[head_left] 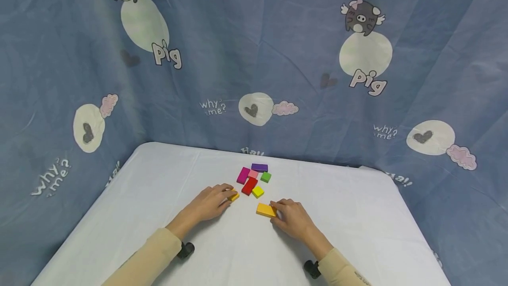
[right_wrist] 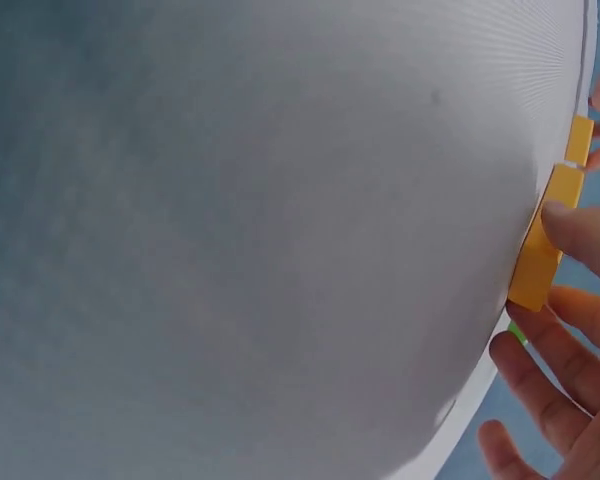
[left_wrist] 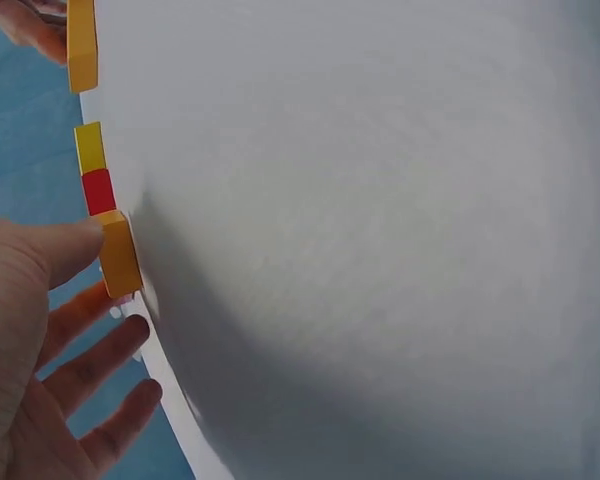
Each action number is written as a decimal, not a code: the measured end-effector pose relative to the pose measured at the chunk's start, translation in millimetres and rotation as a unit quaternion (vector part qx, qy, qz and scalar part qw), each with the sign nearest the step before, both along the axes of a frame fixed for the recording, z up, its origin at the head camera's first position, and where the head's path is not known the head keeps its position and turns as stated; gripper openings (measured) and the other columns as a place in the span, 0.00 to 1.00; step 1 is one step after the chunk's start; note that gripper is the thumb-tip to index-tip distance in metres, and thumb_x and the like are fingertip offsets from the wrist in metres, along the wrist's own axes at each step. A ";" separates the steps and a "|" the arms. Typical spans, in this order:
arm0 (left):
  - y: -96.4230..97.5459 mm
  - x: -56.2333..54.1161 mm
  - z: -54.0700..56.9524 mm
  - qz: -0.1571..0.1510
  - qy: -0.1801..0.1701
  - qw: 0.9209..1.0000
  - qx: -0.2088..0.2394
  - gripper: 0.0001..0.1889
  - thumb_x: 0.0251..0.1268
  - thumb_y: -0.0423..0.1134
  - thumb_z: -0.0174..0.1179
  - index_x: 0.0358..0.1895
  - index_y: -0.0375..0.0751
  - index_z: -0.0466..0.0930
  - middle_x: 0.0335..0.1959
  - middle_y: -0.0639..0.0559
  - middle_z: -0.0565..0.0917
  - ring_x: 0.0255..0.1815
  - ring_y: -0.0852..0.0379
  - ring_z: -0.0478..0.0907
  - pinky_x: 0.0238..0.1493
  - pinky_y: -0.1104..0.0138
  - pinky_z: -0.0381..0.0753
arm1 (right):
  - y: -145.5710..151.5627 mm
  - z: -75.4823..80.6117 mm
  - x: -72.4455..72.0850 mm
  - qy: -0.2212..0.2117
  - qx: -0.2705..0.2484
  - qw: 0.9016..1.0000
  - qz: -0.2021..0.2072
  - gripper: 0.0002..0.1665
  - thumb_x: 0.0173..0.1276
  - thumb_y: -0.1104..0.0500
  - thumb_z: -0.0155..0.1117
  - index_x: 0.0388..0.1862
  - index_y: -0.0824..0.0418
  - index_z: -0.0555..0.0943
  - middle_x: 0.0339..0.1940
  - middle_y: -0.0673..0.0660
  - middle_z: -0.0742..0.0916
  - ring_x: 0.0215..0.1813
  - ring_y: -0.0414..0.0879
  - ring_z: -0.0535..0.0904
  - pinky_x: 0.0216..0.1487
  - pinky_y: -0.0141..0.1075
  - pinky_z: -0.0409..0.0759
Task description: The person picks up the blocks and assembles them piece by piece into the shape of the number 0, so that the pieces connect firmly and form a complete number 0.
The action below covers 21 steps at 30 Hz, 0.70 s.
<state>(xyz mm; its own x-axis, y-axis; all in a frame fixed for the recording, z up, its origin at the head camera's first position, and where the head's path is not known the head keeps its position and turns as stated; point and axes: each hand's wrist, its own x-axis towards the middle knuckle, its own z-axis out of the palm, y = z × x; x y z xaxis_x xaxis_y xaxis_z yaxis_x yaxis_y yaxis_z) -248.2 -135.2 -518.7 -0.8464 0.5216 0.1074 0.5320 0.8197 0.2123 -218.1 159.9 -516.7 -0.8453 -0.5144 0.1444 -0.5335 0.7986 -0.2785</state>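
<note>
My left hand (head_left: 212, 203) pinches a small orange block (head_left: 234, 197) between thumb and fingers, just left of a cluster of coloured blocks. In the left wrist view the thumb lies against this orange block (left_wrist: 120, 255), and the other fingers are spread below it. A longer orange block (head_left: 265, 210) is held at its right end by my right hand (head_left: 294, 220), nearer to me than the cluster. Between the hands and farther off lie a red block (head_left: 249, 186) and a yellow block (head_left: 258, 191), side by side.
Behind the red block are a magenta block (head_left: 243, 175), a pink block (head_left: 252, 174), a green block (head_left: 266, 177) and a purple block (head_left: 259, 167). All lie on a white-covered table (head_left: 357, 224). A blue printed curtain (head_left: 278, 56) hangs along the table's far edge.
</note>
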 end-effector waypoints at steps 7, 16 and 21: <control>1.2 0.3 0.9 -0.012 -0.003 1.000 0.000 0.22 0.68 0.42 0.62 0.65 0.47 0.77 0.66 0.51 0.74 0.62 0.50 0.74 0.58 0.52 0.75 | 1.9 2.2 1.7 0.007 0.006 1.000 0.001 0.26 0.63 0.50 0.71 0.57 0.61 0.82 0.45 0.53 0.86 0.46 0.48 0.80 0.48 0.47 0.79; 1.7 -1.0 1.3 -0.008 0.022 1.000 -0.003 0.17 0.65 0.41 0.65 0.56 0.47 0.84 0.53 0.51 0.82 0.52 0.53 0.78 0.50 0.57 0.79 | 2.9 1.8 2.6 -0.006 -0.003 1.000 0.009 0.24 0.64 0.52 0.70 0.57 0.61 0.83 0.46 0.53 0.86 0.48 0.47 0.81 0.51 0.48 0.78; 1.8 -1.1 2.4 0.011 0.012 1.000 -0.003 0.16 0.63 0.43 0.67 0.54 0.47 0.85 0.45 0.54 0.81 0.43 0.57 0.77 0.45 0.61 0.79 | 2.7 2.1 3.8 -0.011 -0.003 1.000 0.022 0.25 0.64 0.53 0.71 0.57 0.61 0.83 0.47 0.52 0.86 0.50 0.47 0.80 0.53 0.50 0.77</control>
